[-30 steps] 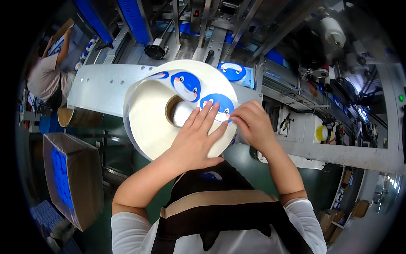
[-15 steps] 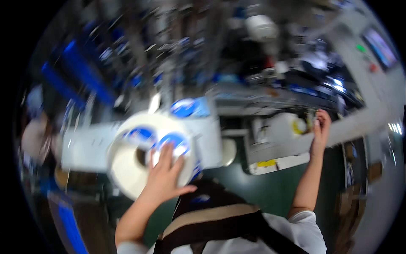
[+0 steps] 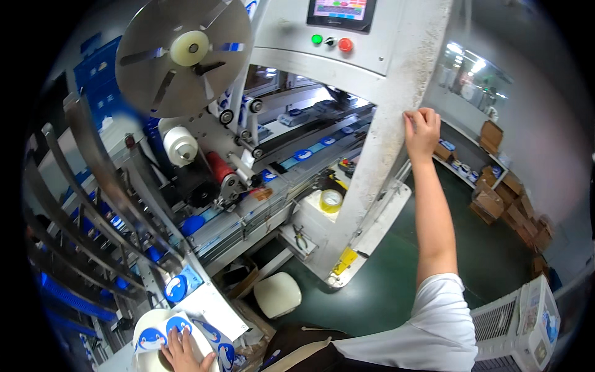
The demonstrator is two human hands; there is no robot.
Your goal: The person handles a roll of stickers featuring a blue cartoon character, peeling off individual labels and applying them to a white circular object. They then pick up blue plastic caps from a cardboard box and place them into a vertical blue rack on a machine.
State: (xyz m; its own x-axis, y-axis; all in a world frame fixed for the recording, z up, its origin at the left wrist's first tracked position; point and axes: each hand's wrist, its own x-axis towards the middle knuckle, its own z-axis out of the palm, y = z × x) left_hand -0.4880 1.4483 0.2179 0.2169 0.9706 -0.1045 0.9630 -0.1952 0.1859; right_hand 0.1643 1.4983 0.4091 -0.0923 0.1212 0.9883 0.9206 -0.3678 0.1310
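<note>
Label roll [image 3: 201, 345], smooth white, cylindrical, with rounded blue cartoon labels, at lower left; your left hand [image 3: 183, 356] on top, fingers spread. Your right hand [image 3: 423, 129], arm outstretched, fingers curled by scuffed metal post [image 3: 396, 102]; whether pinching anything, cannot tell.

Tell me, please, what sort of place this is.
Probably a factory packaging line: a conveyor bears small blue packs, a control screen sits above push-buttons, and a roll of printed labels lies under the left hand.
</note>
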